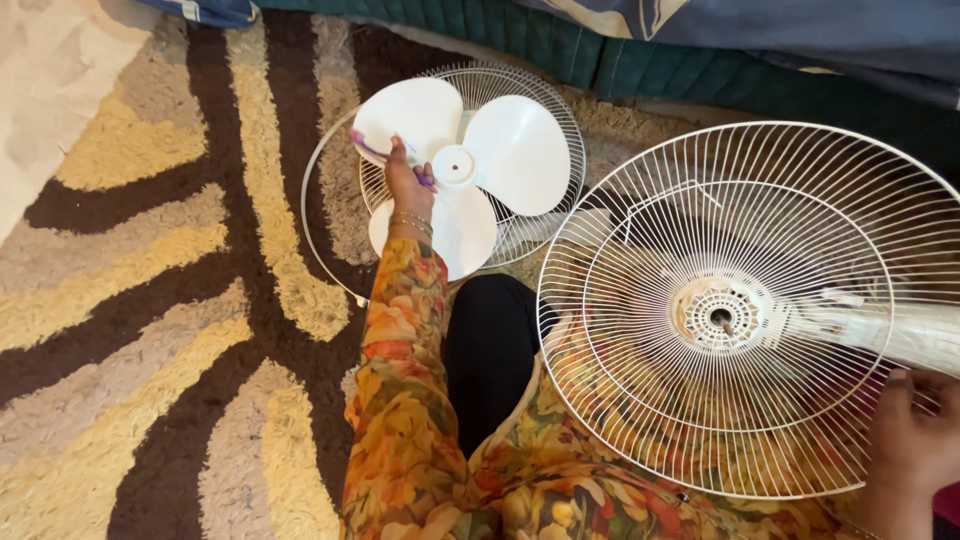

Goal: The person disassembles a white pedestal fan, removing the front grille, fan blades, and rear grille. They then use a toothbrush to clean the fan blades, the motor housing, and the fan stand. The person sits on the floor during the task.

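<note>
My left hand reaches forward over a white three-lobed fan blade and holds a thin purple-and-white tool against it. The blade lies on a round white wire guard on the rug, with a loose white ring around its left side. A larger white wire fan guard rests over my lap, its hub facing up. My right hand grips this guard's lower right rim, beside the fan's white body.
I sit on a rug with brown, yellow and beige bands. Green quilted bedding and blue cloth run along the far edge. My floral sleeve and dark trouser leg lie between the two guards.
</note>
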